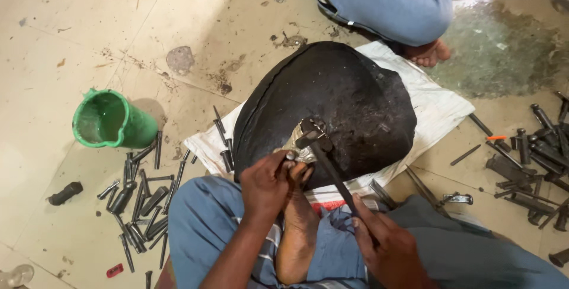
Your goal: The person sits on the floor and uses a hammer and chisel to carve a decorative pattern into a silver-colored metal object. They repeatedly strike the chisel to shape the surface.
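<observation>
Items I cannot fully read: other person, cut off by the top edge, only knees and a foot visible. Small shiny part under my left hand, shape unclear. Dark metal pieces run past the floor's right edge. Clear object at the bottom-left corner, cropped.

Right hand gripped a dark metal hammer, head on a small silvery metal piece. Left hand pinched that piece against a large black domed block on white cloth. Green plastic bucket lay left.
</observation>
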